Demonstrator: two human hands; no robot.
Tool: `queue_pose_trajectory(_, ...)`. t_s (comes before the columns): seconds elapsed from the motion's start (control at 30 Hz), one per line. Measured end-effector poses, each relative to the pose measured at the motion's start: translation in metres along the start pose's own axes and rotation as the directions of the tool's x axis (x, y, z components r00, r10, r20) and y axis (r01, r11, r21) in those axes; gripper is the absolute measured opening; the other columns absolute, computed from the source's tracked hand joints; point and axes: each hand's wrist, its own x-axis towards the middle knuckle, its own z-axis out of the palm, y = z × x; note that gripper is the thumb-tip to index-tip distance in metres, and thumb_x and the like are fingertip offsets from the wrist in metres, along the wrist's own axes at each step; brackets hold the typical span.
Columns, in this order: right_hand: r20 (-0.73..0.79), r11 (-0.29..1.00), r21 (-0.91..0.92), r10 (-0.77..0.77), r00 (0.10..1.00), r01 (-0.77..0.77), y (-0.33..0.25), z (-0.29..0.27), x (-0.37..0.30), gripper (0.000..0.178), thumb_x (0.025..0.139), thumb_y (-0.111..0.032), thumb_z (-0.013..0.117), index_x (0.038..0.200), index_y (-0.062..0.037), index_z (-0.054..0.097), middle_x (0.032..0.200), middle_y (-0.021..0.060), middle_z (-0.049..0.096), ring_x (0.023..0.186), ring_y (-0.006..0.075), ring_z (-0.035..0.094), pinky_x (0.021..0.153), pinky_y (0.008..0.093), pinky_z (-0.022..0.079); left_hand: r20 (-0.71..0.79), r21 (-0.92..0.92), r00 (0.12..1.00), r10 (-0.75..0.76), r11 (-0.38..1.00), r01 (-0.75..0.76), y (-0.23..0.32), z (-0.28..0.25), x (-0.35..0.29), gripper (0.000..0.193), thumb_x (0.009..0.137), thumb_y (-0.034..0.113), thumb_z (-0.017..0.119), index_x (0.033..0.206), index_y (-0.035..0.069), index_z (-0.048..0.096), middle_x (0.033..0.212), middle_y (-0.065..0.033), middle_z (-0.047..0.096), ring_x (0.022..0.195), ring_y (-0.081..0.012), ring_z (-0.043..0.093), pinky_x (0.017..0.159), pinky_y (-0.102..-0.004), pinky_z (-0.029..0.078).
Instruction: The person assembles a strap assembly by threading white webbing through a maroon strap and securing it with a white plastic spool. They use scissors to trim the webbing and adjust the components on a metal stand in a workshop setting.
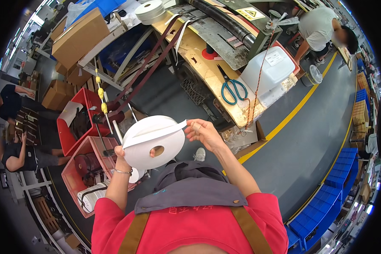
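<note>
Red shirt (186, 230) with short sleeves (264, 209), dark grey apron (190, 194) with small brass-coloured snaps (236, 201) and wide brown straps (133, 235), thin silvery bracelet (122, 172), pale shoe (200, 155)

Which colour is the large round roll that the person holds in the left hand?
The roll is white, best seen in the head view.

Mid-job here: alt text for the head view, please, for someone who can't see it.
A person's left hand grips the left edge of a large white roll while the right hand pinches the loose end of its white strip. Ahead, teal-handled scissors lie on a wooden worktable; red bins stand to the left.
</note>
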Motion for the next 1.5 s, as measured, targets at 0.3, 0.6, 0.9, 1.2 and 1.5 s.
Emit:
queue_pose_trajectory(0.3, -0.157, 0.932, -0.322, -0.228, 0.961, 0.168, -0.014, 0.008, 0.011, 0.010, 0.081, -0.011, 0.054, 0.079, -0.0025, 0.056, 0.065, 0.0031, 0.057, 0.055, 0.0073, 0.052, 0.051, 0.0192, 0.042, -0.071, -0.037, 0.996, -0.052, 0.998, 0.050, -0.003, -0.004, -0.007, 0.089, 0.050, 0.031, 0.065, 0.124, -0.006, 0.033, 0.100, -0.0283, 0.050, 0.081, -0.0356, 0.054, 0.071, -0.0405, 0.044)
queue_pose_trajectory(0.6, -0.247, 0.838, -0.402, -0.487, 0.838, 0.368, -0.056, 0.022, 0.001, 0.006, 0.085, -0.008, 0.048, 0.083, -0.0023, 0.050, 0.062, 0.0032, 0.054, 0.049, 0.0063, 0.049, 0.045, 0.0184, 0.040, -0.328, 0.384, 0.942, -0.073, 0.900, 0.204, -0.020, 0.026, 0.016, 0.082, 0.058, 0.020, 0.065, 0.130, 0.001, 0.028, 0.103, -0.0158, 0.051, 0.087, -0.0201, 0.055, 0.079, -0.0304, 0.043)
queue_pose_trajectory(0.9, 0.195, 0.428, -0.712, -0.641, 0.743, 0.557, -0.062, 0.043, 0.005, 0.003, 0.077, 0.000, 0.054, 0.080, 0.0004, 0.054, 0.069, 0.0060, 0.059, 0.060, 0.0105, 0.058, 0.052, 0.0217, 0.045, -0.269, 0.652, 0.958, -0.098, 0.714, 0.256, -0.044, 0.021, 0.036, 0.081, 0.067, 0.017, 0.063, 0.134, 0.005, 0.019, 0.098, -0.0101, 0.048, 0.091, -0.0143, 0.046, 0.080, -0.0258, 0.036)
queue_pose_trajectory(1.2, 0.701, -0.248, -0.659, -0.544, 0.461, 0.710, -0.050, 0.059, 0.009, 0.021, 0.059, -0.004, 0.063, 0.079, -0.0060, 0.057, 0.074, 0.0051, 0.057, 0.070, 0.0204, 0.057, 0.059, 0.0302, 0.044, -0.161, 0.348, 0.983, -0.090, 0.927, 0.142, -0.032, 0.041, 0.050, 0.089, 0.068, 0.017, 0.062, 0.137, 0.007, 0.007, 0.124, -0.0100, 0.036, 0.105, -0.0168, 0.044, 0.090, -0.0279, 0.035)
queue_pose_trajectory(1.5, 0.783, -0.401, -0.572, -0.526, 0.332, 0.716, -0.048, 0.065, 0.008, 0.026, 0.057, -0.004, 0.063, 0.082, -0.0058, 0.057, 0.081, 0.0065, 0.058, 0.075, 0.0238, 0.058, 0.064, 0.0325, 0.047, -0.121, 0.002, 0.987, -0.109, 0.994, 0.110, -0.028, 0.046, 0.047, 0.090, 0.068, 0.021, 0.064, 0.137, 0.010, 0.007, 0.132, -0.0062, 0.029, 0.116, -0.0186, 0.038, 0.096, -0.0324, 0.033)
